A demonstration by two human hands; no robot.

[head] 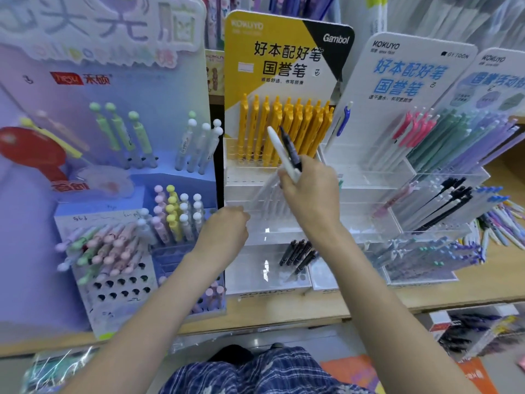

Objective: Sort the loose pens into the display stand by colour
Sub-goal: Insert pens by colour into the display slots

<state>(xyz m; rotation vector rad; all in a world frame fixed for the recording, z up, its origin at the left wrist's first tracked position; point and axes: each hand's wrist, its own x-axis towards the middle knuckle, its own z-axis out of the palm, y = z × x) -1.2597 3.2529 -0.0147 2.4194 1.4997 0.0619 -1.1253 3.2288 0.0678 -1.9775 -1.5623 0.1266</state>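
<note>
My right hand (308, 189) grips a white pen (279, 150) and a black pen (290, 147) together, tips pointing up and left, over the clear tiered display stand (284, 220) with the yellow header card. Yellow pens (284, 129) fill the stand's top row, white pens (272, 194) lie in the middle tier below my right hand, and a few black pens (298, 253) lie in the lowest tier. My left hand (227, 227) hovers at the stand's left edge with its fingers curled; I cannot tell whether it holds anything.
A purple display (119, 172) of pastel ball-topped pens stands to the left. Another clear stand (426, 180) with pink, green, purple, black and blue pens stands to the right. Loose pens (505, 223) lie on the wooden shelf (284, 311) at far right.
</note>
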